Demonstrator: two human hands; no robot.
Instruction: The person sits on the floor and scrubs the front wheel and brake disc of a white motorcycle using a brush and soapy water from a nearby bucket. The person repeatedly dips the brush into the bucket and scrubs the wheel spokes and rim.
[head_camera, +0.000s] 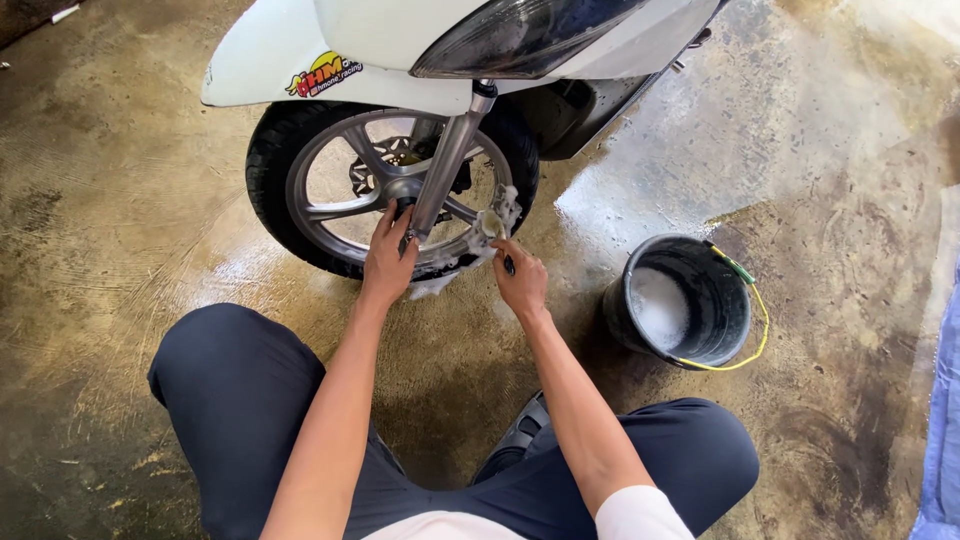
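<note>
Soapy white foam clings to the front wheel (390, 190) of a white scooter, and everything else is placed from that wheel. It stands upright on a wet concrete floor (120, 200), its black tyre ringing grey alloy spokes, with a brake disc showing behind the hub. A silver fork leg (445, 160) runs down across the wheel from the white mudguard (270, 70) above it, and the dark headlight (520, 35) sits higher still. The left hand (388, 258) is at the lower middle of the wheel, its fingers curled round the bottom of the fork leg near the hub, a closed grip on that leg. The right hand (520, 280) is just beside the wheel's lower right rim, clenched around a dark handle that looks like a brush (495, 228), whose foamy head presses against the rim and spokes; suds hide the bristles, so its exact kind cannot be told. More foam drips to the floor directly under the wheel. Well to the right of the wheel, a black bucket (715, 330) with a yellow wire handle stands on the floor, holding white suds. Nearer the camera than the wheel, the person squats with both knees apart in dark trousers (230, 400), one grey sandal (520, 435) showing between them.
</note>
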